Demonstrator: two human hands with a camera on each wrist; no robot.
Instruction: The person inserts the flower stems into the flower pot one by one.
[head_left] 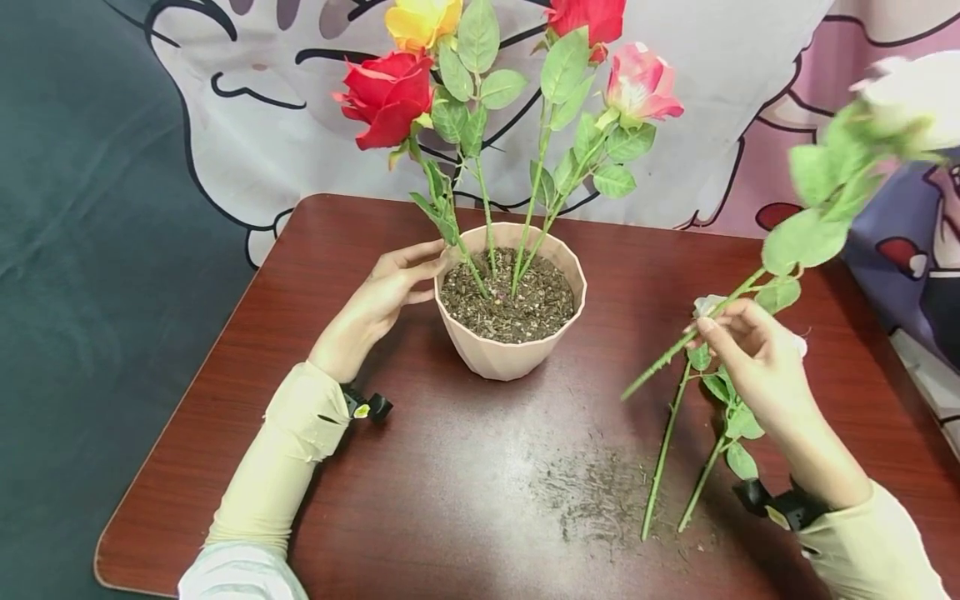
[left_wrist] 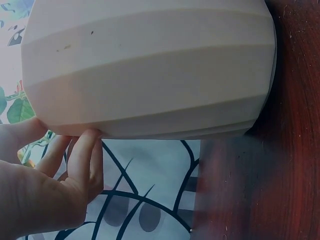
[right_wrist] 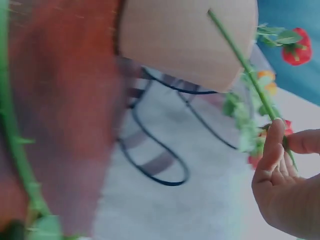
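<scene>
My right hand (head_left: 761, 358) pinches the thorny green stem (right_wrist: 245, 62) of a white rose (head_left: 911, 104) between thumb and fingers. The rose slants, its blurred bloom up at the right and its bare stem end pointing down-left, to the right of the pot. At the left side of the pale pink faceted flowerpot (head_left: 498, 358), my left hand (head_left: 375, 296) touches the rim and outer wall with extended fingers. In the pot's dark soil (head_left: 517, 312) stand a red rose (head_left: 390, 96), a yellow rose (head_left: 423, 21), another red rose (head_left: 588, 17) and a pink rose (head_left: 641, 83).
Two more cut stems, a longer one (head_left: 666, 450) and a shorter leafy one (head_left: 705, 483), lie under my right hand, their white blooms partly hidden. Loose soil crumbs (head_left: 592, 492) are scattered beside them on the reddish-brown table (head_left: 390, 500). A cartoon-printed cloth (head_left: 247, 158) hangs behind.
</scene>
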